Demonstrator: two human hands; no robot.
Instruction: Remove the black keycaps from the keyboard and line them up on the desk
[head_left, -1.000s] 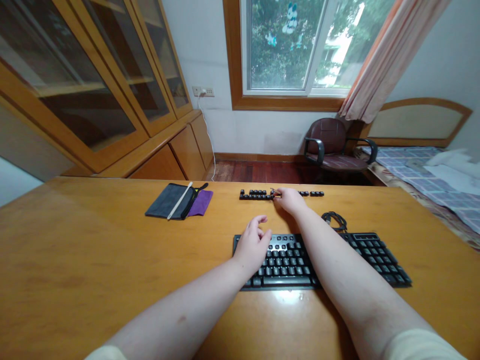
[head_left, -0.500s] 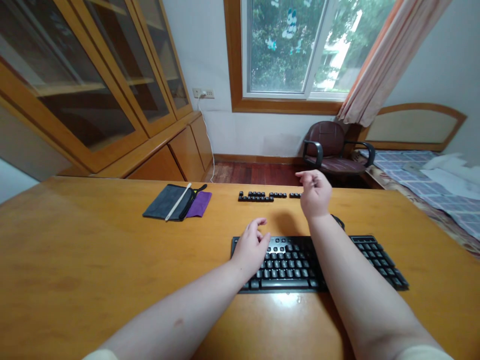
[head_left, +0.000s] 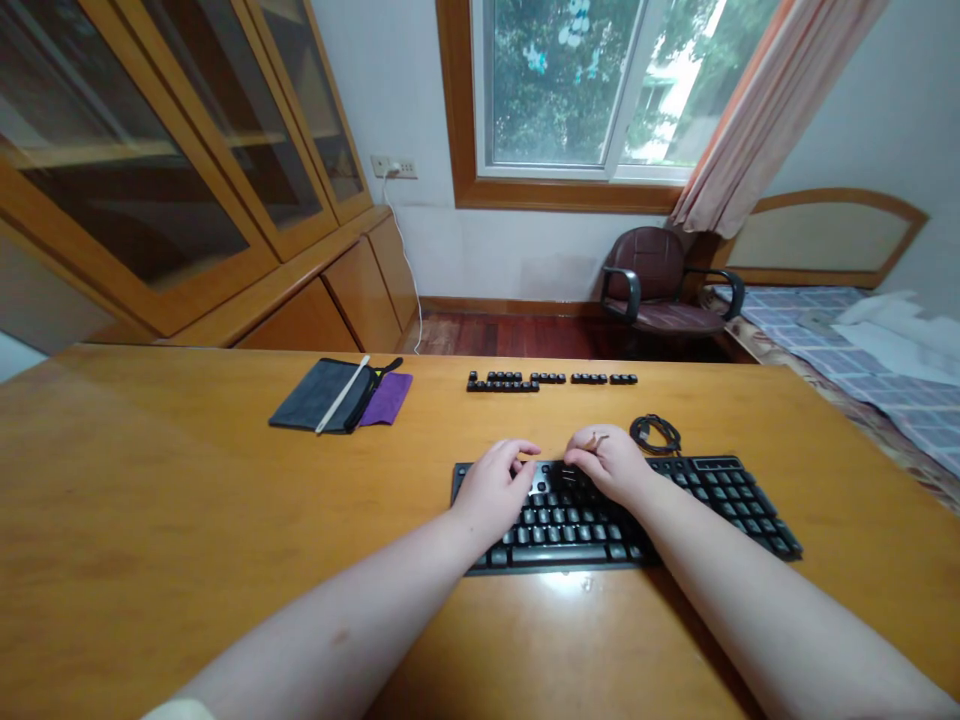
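A black keyboard (head_left: 559,555) lies on the wooden table in front of me, with several keys gone from its upper rows, where bare switches show. My left hand (head_left: 496,485) rests on its upper left part, fingers loosely curved and apart, holding nothing visible. Over the upper middle of the keyboard, my right hand (head_left: 611,465) is closed around a small keycap puller (head_left: 568,475), whose thin wires point down at the keys. The fist hides most of this tool. Removed black keycaps (head_left: 504,386) stand in short rows behind the keyboard.
A coiled black cable (head_left: 655,435) lies behind the keyboard on the right. On the left of the table (head_left: 187,480) are a dark grey pouch (head_left: 307,395), a pale stick-like brush (head_left: 343,395) and a purple cloth (head_left: 386,399). A chair (head_left: 646,285) stands beyond the table.
My right hand has come down and left from above the table behind the keyboard to the keyboard's upper middle. My left hand stays on the keyboard. The view has shifted slightly.
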